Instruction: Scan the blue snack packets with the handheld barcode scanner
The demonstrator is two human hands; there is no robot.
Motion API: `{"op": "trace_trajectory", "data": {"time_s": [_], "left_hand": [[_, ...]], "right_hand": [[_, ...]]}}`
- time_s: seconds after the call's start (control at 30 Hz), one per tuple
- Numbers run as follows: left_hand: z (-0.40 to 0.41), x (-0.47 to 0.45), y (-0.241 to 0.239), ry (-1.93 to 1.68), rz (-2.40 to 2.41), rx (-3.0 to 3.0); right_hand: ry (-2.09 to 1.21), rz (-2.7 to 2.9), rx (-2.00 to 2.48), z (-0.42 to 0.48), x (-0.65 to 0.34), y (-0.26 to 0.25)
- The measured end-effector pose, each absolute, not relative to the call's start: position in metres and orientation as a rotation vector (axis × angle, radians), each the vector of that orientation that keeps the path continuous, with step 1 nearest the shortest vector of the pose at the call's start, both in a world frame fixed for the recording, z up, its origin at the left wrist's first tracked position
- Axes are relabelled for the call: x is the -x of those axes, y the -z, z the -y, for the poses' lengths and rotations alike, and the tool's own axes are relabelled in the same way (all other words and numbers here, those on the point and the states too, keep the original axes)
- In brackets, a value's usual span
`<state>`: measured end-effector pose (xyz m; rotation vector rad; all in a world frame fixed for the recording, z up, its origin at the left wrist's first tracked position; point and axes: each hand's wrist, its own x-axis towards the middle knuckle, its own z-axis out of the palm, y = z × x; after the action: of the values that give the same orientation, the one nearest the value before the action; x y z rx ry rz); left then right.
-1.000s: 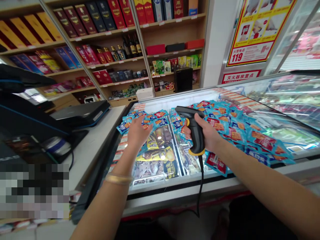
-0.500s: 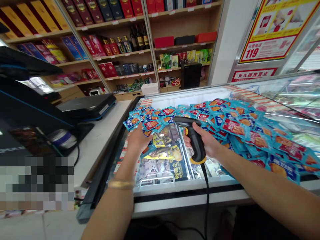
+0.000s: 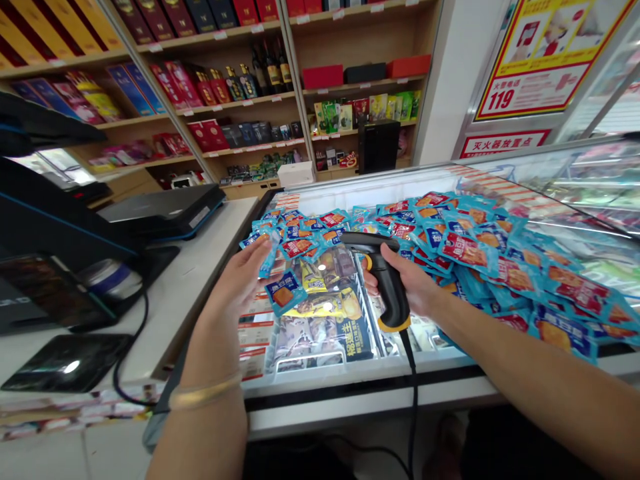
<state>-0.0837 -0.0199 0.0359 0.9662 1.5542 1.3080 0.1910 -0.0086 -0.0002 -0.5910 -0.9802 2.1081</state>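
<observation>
My right hand (image 3: 416,283) is wrapped round the grip of a black and yellow barcode scanner (image 3: 391,283), whose head points left and whose cable hangs over the freezer's front edge. Between the thumb and fingers of my left hand (image 3: 235,277) is a small blue snack packet (image 3: 271,257), seen tilted and partly covered by the fingers. Just right of that hand, a single snack packet (image 3: 286,292) shows its dark blue label. A smaller group of packets (image 3: 299,248) lies behind the left hand. To the right of the scanner spreads a large heap of packets (image 3: 470,250) with red and blue labels.
Under the packets is a glass-topped chest freezer (image 3: 320,413) holding yellow and dark packages. On the left, a counter (image 3: 200,283) carries a scale (image 3: 165,210), a phone (image 3: 55,287) and a dark flat device (image 3: 67,362). Stocked shelves (image 3: 245,100) stand behind.
My left hand has drawn back left and towards me, lifting a packet from the small group. The scanner and right hand stay nearly in place. The view has shifted slightly.
</observation>
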Motion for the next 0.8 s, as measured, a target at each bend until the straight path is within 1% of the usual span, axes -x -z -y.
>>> {"op": "trace_trajectory", "data": {"time_s": [0.1,0.23,0.4,0.8], "left_hand": [[0.019,0.059,-0.037,-1.315,-1.208,-0.758],[0.015,0.043,-0.023,-1.197,-1.018,-0.713],[0.014,0.039,-0.011,-1.180,-1.013,-0.750],[0.017,0.027,-0.011,-1.093,-1.090,-0.802]], "right_hand": [[-2.109,0.999,0.609,0.010,-0.190,0.001],[-2.116,1.011,0.647,0.013,-0.189,0.000],[-2.109,1.037,0.620,0.014,-0.188,0.000],[-2.120,1.039,0.598,0.013,-0.187,0.002]]}}
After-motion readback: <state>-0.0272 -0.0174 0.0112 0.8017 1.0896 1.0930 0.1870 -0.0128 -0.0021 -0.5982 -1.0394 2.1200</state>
